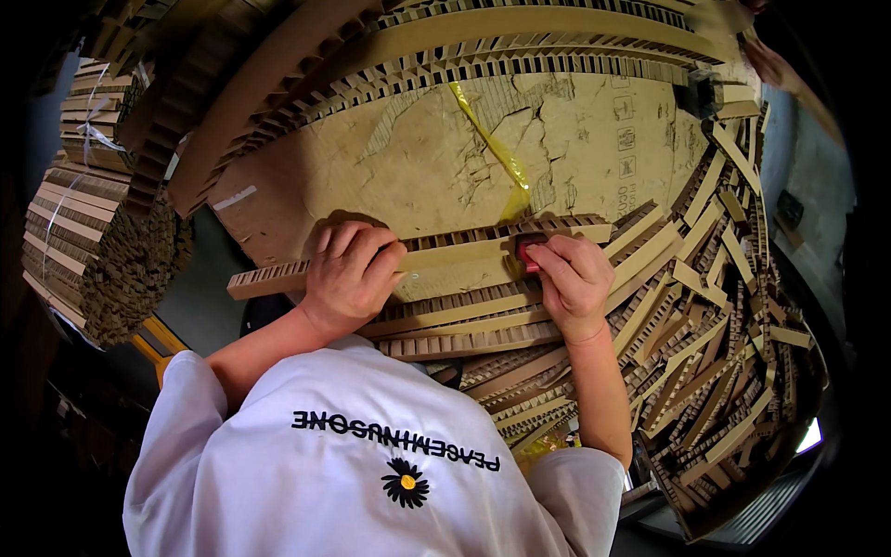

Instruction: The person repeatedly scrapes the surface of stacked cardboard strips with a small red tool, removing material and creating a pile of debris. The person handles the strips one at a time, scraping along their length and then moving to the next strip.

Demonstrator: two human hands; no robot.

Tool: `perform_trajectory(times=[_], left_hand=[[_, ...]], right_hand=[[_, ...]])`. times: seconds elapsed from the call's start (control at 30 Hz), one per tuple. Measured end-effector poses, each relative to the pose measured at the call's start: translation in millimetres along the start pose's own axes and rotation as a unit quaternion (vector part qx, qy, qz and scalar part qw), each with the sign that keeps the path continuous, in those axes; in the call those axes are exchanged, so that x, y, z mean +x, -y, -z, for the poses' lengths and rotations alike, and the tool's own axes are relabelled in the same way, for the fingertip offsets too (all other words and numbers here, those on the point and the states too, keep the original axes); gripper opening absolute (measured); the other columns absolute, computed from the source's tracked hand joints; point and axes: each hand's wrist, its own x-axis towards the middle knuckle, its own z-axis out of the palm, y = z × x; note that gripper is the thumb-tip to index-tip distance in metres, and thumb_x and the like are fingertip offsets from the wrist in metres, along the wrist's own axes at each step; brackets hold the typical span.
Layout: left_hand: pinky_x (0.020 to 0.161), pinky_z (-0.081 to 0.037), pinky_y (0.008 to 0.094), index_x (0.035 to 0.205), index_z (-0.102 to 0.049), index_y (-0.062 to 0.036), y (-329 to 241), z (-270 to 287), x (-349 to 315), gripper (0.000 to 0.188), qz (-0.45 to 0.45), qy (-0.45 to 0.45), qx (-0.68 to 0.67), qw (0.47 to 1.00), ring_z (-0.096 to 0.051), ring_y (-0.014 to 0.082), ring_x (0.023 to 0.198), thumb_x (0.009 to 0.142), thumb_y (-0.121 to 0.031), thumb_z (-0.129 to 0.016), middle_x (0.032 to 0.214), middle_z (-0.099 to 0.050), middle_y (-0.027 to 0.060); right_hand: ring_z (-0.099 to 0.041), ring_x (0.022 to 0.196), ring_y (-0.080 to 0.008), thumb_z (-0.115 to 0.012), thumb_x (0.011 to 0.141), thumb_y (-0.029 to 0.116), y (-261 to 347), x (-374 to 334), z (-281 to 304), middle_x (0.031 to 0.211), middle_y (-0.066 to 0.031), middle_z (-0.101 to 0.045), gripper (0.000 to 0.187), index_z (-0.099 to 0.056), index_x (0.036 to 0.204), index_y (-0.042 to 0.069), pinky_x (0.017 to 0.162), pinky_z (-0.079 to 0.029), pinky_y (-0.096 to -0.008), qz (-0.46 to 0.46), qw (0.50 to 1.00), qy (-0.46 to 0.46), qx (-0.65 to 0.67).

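Note:
A long strip of honeycomb cardboard (pixel 455 257) lies crosswise in front of me on a worn cardboard sheet (pixel 353 176). My left hand (pixel 351 277) is closed around the strip towards its left end, thumb on the near side. Farther right along the same strip, my right hand (pixel 577 283) is closed on a small red tool (pixel 530 262) with a dark part. That tool touches or sits right by the strip; its working end is hidden. More honeycomb strips (pixel 464 316) lie just nearer than the held one.
Cut strips (pixel 705 371) are heaped in a large container at the right. Long curved honeycomb lengths (pixel 520 37) line the far side. Tied bundles (pixel 83 223) stand at left. Yellow tape (pixel 492 144) crosses the sheet. Another person's arm (pixel 789 79) shows at the far right.

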Motion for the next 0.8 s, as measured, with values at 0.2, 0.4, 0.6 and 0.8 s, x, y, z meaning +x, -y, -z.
perform_trajectory(times=[0.2, 0.4, 0.6, 0.8], left_hand=[[0.079, -0.053, 0.0447, 0.109, -0.069, -0.0044, -7.9, 5.4, 1.3, 0.042, 0.034, 0.007, -0.034, 0.999, -0.063, 0.0328, 0.095, 0.07, -0.01, -0.084, 0.11, -0.064, 0.0085], [0.076, -0.054, 0.0441, 0.109, -0.069, -0.0023, -9.1, 2.4, 0.5, 0.045, 0.028, 0.002, -0.023, 0.999, -0.063, 0.0337, 0.092, 0.067, -0.006, -0.084, 0.109, -0.064, 0.01], [0.078, -0.053, 0.0427, 0.107, -0.07, -0.0033, -6.9, -0.7, 0.4, 0.044, 0.017, -0.014, -0.011, 1.0, -0.062, 0.0312, 0.09, 0.064, -0.006, -0.083, 0.108, -0.063, 0.0082], [0.078, -0.052, 0.0441, 0.108, -0.07, -0.0035, -4.9, 0.3, -0.2, 0.044, 0.014, -0.014, -0.006, 1.0, -0.063, 0.0328, 0.091, 0.065, -0.005, -0.082, 0.109, -0.064, 0.0095]], right_hand=[[-0.063, 0.07, -0.0234, -0.078, 0.065, -0.002, 1.7, -0.7, 0.5, 0.093, -0.0038, -0.068, 0.035, -0.078, 0.098, 0.01, 0.059, -0.048, -0.0353, -0.004, 1.0, 0.002, -0.004], [-0.062, 0.069, -0.0217, -0.076, 0.064, -0.002, -1.9, -4.0, -2.5, 0.095, -0.0026, -0.069, 0.036, -0.079, 0.097, 0.012, 0.057, -0.045, -0.0343, 0.004, 1.0, -0.005, -0.008], [-0.061, 0.069, -0.0215, -0.076, 0.063, -0.001, -0.9, -1.4, -1.5, 0.095, -0.0026, -0.069, 0.036, -0.079, 0.097, 0.012, 0.057, -0.044, -0.0339, 0.0, 1.0, -0.004, -0.011], [-0.061, 0.069, -0.0214, -0.075, 0.064, 0.0, -1.3, -1.1, -2.6, 0.095, -0.0024, -0.07, 0.034, -0.079, 0.096, 0.012, 0.056, -0.043, -0.0341, 0.004, 1.0, -0.001, -0.014]])
